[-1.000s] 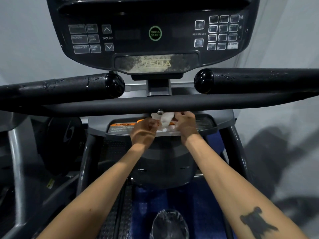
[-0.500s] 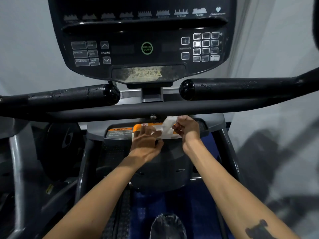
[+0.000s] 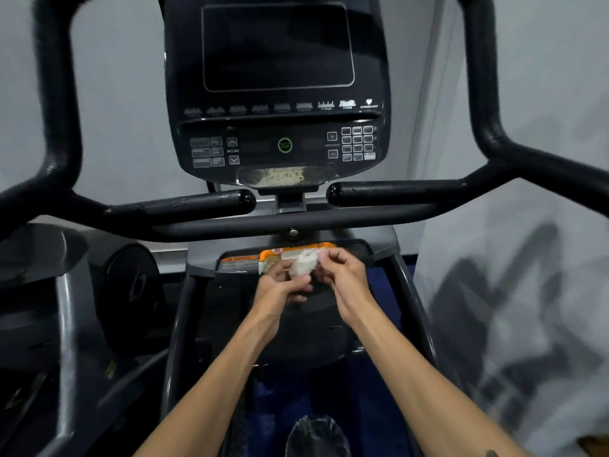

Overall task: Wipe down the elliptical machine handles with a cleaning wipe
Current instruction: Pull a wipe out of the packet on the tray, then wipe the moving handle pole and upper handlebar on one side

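A crumpled white cleaning wipe (image 3: 304, 266) is pinched between my left hand (image 3: 281, 286) and my right hand (image 3: 342, 278), just in front of the orange wipe pack (image 3: 283, 253) lying on the machine's tray. Above the hands run two short black inner handles, the left handle (image 3: 184, 205) and the right handle (image 3: 395, 190), both speckled with droplets. A dark crossbar (image 3: 296, 221) passes beneath them. Tall black moving handles rise at the left (image 3: 54, 103) and at the right (image 3: 479, 77).
The console (image 3: 280, 94) with a dark screen and button pads stands straight ahead. A warning label (image 3: 239, 261) sits on the tray beside the pack. A grey machine frame (image 3: 66, 324) and black disc are at left, a pale wall at right, blue floor below.
The view has tilted upward, showing the console screen and tall handles. Both hands have drawn the wipe free of the pack and now hold it between them, slightly nearer to me.
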